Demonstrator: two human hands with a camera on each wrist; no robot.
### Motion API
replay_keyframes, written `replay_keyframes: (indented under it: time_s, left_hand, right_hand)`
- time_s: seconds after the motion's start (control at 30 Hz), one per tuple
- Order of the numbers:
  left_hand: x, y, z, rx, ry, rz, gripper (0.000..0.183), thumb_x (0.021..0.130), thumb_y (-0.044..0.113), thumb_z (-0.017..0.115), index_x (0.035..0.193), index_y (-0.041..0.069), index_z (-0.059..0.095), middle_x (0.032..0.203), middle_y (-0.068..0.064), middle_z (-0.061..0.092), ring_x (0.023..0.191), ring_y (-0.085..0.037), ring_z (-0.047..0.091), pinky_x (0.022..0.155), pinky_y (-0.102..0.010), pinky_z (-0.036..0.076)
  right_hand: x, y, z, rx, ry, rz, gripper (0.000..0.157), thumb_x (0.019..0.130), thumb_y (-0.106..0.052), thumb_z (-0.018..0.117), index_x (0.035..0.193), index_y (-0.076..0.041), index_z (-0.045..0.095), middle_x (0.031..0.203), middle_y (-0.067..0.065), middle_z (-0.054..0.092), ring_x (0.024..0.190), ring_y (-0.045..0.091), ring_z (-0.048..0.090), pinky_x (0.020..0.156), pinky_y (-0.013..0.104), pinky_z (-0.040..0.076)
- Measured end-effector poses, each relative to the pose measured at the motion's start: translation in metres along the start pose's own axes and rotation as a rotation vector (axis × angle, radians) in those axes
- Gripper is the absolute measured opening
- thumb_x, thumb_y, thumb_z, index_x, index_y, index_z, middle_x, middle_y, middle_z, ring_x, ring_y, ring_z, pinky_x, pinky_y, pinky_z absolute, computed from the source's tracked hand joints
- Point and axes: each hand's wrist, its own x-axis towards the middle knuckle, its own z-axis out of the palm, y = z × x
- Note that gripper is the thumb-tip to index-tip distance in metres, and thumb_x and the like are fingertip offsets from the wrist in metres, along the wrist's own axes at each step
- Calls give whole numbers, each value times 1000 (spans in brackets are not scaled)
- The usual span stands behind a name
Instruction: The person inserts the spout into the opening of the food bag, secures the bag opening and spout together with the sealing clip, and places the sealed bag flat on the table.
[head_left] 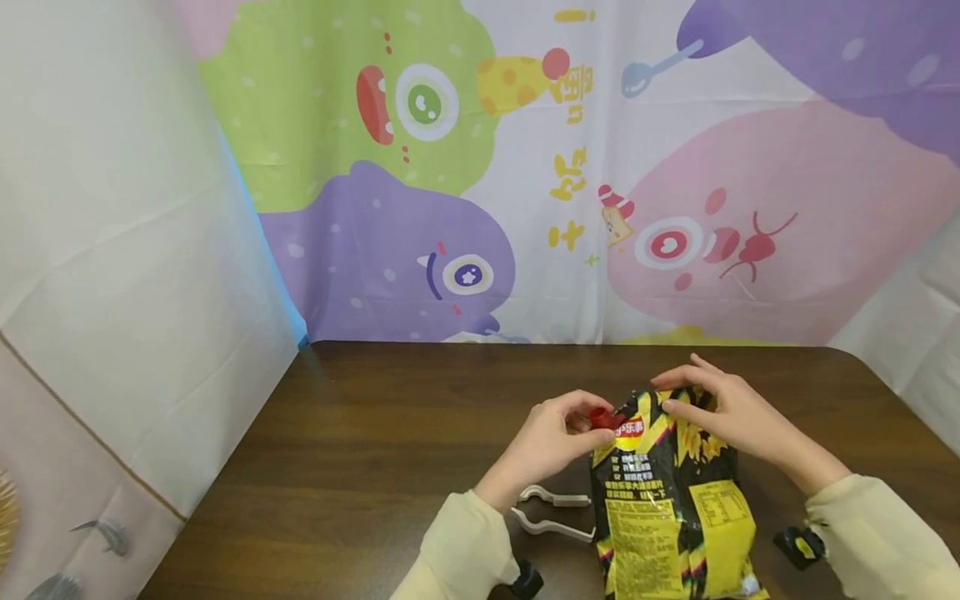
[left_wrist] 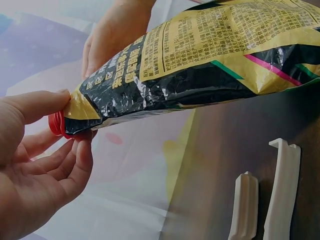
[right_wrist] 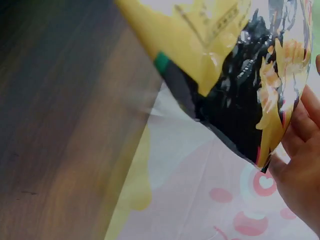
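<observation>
A black and yellow chip bag (head_left: 645, 537) is held by its top end, its printed back facing up in the head view. At the bag's top left corner my left hand (head_left: 543, 437) pinches a round red plastic piece (left_wrist: 56, 124) together with the film, thumb above and fingers beneath. My right hand (head_left: 738, 421) grips the top right part of the bag, with the thumb on the printed side. In the right wrist view its fingers (right_wrist: 302, 122) lie along the bag's edge. Part of the red piece is hidden by the left hand.
Left of the bag, two white plastic strips (head_left: 555, 527) like a bag clip's arms lie on the dark wooden table (head_left: 360, 467). A cloth with cartoon monsters (head_left: 465, 275) hangs behind the table, and a pale curtain (head_left: 150, 217) stands at the left.
</observation>
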Motion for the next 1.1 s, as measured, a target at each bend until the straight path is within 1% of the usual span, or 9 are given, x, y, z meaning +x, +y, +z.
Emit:
replay_keyframes:
  time_s: [0.03,0.13,0.2,0.27,0.37,0.6,0.63,0.8,1.1]
  left_hand:
    - [-2,4,-1,1,1,1,25,75,22,65,99,18,59,80,7,57,66,-6,50,54,-20,42]
    - [-8,18,-5,4,-3,6,25,75,18,64,99,13,59,79,4,58,65,-7,51,54,-20,41]
    - [-10,24,-6,-1,-8,6,25,75,16,64,100,11,59,79,3,58,66,-8,51,54,-20,42]
    - [-7,17,-4,-10,-15,8,25,75,18,64,99,13,59,79,4,58,65,-8,51,54,-20,42]
    - [0,2,0,-27,-20,9,25,74,25,65,98,18,60,80,6,58,66,-7,52,54,-21,43]
    - [1,0,2,-32,-4,14,25,74,26,65,98,19,60,81,7,59,66,-6,53,56,-21,43]
    - [3,-4,4,-31,-2,16,26,73,28,65,98,21,60,81,8,59,66,-6,53,55,-21,43]
    - [4,-5,5,-34,9,30,27,73,31,65,98,23,59,81,8,59,66,-5,54,54,-22,43]
    - [3,-6,3,-28,-14,-12,21,72,32,65,92,25,59,79,9,58,65,-7,54,53,-23,44]
  right_hand:
    - [0,-1,0,-1,-9,10,26,82,-24,56,107,-23,53,102,-4,55,123,30,23,94,51,19]
    - [1,-4,0,-21,-26,31,25,83,-28,53,108,-25,53,104,-9,54,113,20,38,83,44,36]
    - [2,-4,2,-32,-35,30,23,84,-29,52,107,-27,53,103,-13,53,99,12,47,74,35,41]
    - [3,-4,4,-27,-43,26,20,84,-29,51,105,-29,53,101,-14,53,85,6,49,66,29,41]
    - [3,-4,6,-20,-39,21,16,84,-28,52,100,-30,54,97,-15,53,80,5,48,63,26,40]
    - [3,-9,5,10,-47,2,11,84,-25,52,95,-26,54,91,-11,53,71,6,46,58,24,37]
    - [3,-10,4,14,-48,-2,11,84,-25,52,95,-26,54,90,-10,53,70,7,46,57,24,37]
    - [5,-12,5,25,-54,-8,11,84,-27,52,95,-27,54,91,-12,53,72,6,47,59,25,38]
    - [5,-12,4,-12,-53,-13,11,85,-24,51,95,-25,54,93,-12,53,80,5,48,64,26,39]
